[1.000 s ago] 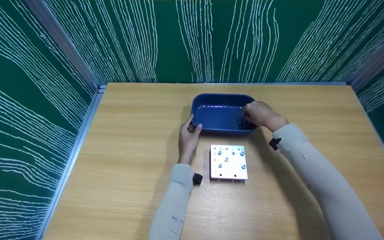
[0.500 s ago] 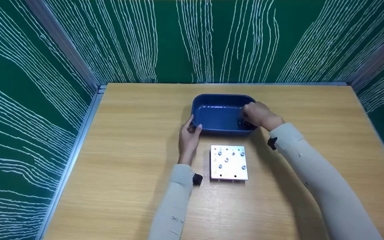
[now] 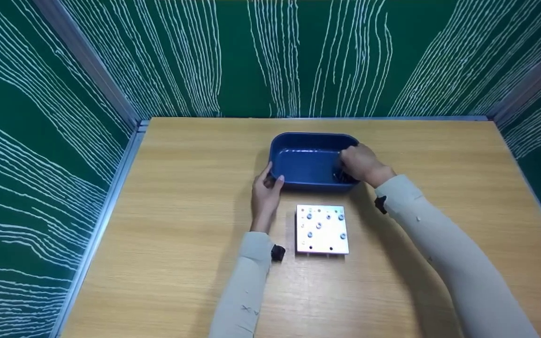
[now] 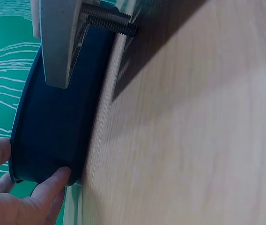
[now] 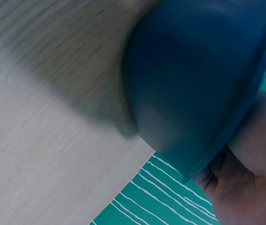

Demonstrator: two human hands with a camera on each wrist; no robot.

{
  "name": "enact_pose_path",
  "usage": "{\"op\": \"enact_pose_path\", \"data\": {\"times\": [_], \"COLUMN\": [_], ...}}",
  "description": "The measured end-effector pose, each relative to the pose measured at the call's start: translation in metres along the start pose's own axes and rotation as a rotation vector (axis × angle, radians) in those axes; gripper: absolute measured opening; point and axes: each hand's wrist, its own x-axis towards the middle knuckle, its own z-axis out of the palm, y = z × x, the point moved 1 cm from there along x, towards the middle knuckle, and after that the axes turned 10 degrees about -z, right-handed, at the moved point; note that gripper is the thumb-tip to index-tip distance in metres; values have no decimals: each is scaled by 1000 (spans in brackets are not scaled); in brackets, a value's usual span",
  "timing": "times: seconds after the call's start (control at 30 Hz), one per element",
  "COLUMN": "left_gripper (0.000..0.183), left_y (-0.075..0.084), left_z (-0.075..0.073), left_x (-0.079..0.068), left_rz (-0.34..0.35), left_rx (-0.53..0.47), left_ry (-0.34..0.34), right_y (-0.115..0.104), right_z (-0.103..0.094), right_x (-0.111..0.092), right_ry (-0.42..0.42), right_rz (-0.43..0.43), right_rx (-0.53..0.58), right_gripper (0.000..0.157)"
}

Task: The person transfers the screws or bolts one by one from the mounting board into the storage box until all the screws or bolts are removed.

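A dark blue plastic bin stands near the middle of the table. My left hand holds its near left corner, thumb on the front wall and fingers around the side; the left wrist view shows the fingers against the bin. My right hand reaches over the rim into the right end of the bin, fingers pointing down. Small dark pieces lie beneath it, too small to tell. The right wrist view shows the bin's outer wall and part of the hand; the fingertips are hidden.
Nearer me sits a square metal plate with holes and several bolts set in it. In the left wrist view, threaded bolt ends stick out beneath the plate. Green walls with white lines enclose the wooden table.
My right hand and forearm have shifted slightly to the left within the bin's right end. The left hand, the bin and the metal plate keep their places.
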Motion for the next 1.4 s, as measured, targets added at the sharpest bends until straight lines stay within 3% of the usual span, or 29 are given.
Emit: {"op": "enact_pose_path", "data": {"times": [0.13,0.37,0.93,1.4], "left_gripper": [56,55,55,56], "left_y": [0,0,1,0], "left_z": [0,1,-1,0], "left_x": [0,-1,-1,-2], "left_rz": [-5,42,-2,8], "left_rx": [3,-96,-15,-56], "left_ry": [2,-10,11,-7], "right_y": [-2,-2,-2,-6], "right_z": [1,4,7,1], "right_x": [2,5,7,2], "right_ry": [-24,-67,-100,-29], "right_rz": [16,48,64,56], "right_rx": [-31,-81,-10,7], "right_gripper": [19,19,19,19]}}
